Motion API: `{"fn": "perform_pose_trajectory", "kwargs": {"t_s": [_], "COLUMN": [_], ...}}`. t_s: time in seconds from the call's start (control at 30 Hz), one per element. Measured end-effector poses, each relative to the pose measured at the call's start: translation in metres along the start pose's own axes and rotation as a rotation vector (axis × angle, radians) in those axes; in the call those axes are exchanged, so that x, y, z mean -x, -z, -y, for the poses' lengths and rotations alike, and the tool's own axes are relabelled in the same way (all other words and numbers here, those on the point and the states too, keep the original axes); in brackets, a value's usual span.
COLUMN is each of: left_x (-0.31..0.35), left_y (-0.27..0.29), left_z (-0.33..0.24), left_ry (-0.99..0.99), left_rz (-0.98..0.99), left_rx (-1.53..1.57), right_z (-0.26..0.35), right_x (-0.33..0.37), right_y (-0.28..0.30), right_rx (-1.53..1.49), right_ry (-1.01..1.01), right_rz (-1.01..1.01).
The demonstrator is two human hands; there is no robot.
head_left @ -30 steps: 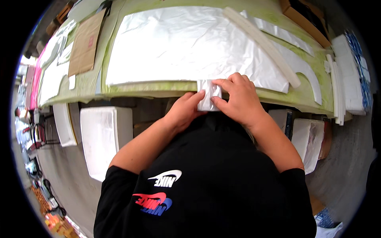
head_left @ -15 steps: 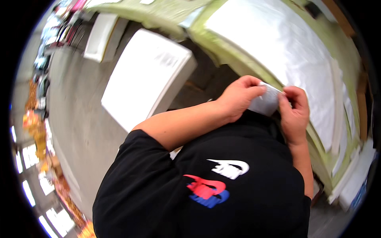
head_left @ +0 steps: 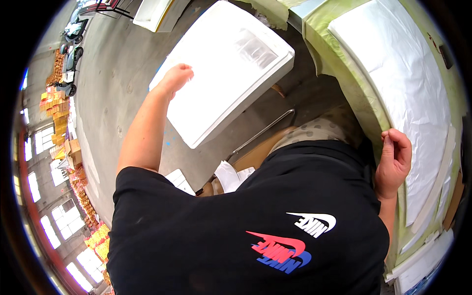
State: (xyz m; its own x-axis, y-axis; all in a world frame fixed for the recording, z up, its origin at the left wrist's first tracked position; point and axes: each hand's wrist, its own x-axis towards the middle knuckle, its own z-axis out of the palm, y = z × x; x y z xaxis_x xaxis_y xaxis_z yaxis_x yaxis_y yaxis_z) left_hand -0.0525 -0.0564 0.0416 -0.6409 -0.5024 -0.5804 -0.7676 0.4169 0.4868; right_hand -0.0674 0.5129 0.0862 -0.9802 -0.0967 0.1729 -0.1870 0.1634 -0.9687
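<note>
My left hand (head_left: 176, 79) is stretched out over the white box-like stand (head_left: 211, 93), its fingers pressed together. Whatever it may pinch cannot be told against the bright white top. Near the stand's right end lies a flat stack of clear plastic pieces (head_left: 255, 48). On the right, my right hand (head_left: 393, 160) is curled with thumb against fingertips, beside the edge of the table with the yellow-green cover (head_left: 361, 93). Anything between those fingertips is too small to make out. A white plastic sheet (head_left: 393, 59) lies on that table.
A bent metal bar (head_left: 265, 130) and brown cardboard (head_left: 260, 152) are low between stand and table. White crumpled paper (head_left: 230, 176) lies near my waist. Another white box (head_left: 152, 14) stands farther off; stacked cartons (head_left: 54, 101) and scooters (head_left: 71, 64) line the far left.
Both hands were together at the table edge on a small silvery-clear sheet. They have parted: my left moved left over the white stand, my right stayed by the table. The sheet no longer shows.
</note>
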Motion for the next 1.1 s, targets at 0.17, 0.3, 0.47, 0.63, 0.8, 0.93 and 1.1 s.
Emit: {"fn": "perform_pose_trajectory", "kwargs": {"t_s": [0.17, 0.3, 0.47, 0.63, 0.8, 0.93, 1.1], "left_x": [-0.011, -0.025, -0.035, -0.034, -0.029, -0.023, -0.028], "left_y": [-0.011, -0.03, -0.045, -0.068, -0.072, -0.078, -0.086], "left_z": [0.025, 0.039, 0.018, 0.017, 0.031, 0.039, 0.041], "left_ry": [0.169, 0.056, 0.047, 0.065, 0.092, 0.037, -0.017], "left_rz": [0.285, 0.071, 0.088, 0.039, -0.03, -0.052, -0.097], "left_rx": [-0.47, -0.236, -0.107, 0.031, 0.077, 0.002, -0.067], "right_z": [0.002, 0.0, -0.002, 0.0, 0.001, 0.003, 0.006], "right_x": [0.001, 0.001, 0.002, 0.001, -0.001, -0.002, 0.002], "right_y": [0.001, 0.003, 0.004, 0.002, 0.003, 0.003, 0.002], "right_rx": [0.018, 0.017, 0.028, 0.049, 0.056, 0.06, 0.008], "right_ry": [-0.007, -0.007, -0.015, -0.006, 0.016, 0.026, 0.062], "right_rz": [0.003, 0.021, 0.024, 0.038, 0.059, 0.069, 0.064]}}
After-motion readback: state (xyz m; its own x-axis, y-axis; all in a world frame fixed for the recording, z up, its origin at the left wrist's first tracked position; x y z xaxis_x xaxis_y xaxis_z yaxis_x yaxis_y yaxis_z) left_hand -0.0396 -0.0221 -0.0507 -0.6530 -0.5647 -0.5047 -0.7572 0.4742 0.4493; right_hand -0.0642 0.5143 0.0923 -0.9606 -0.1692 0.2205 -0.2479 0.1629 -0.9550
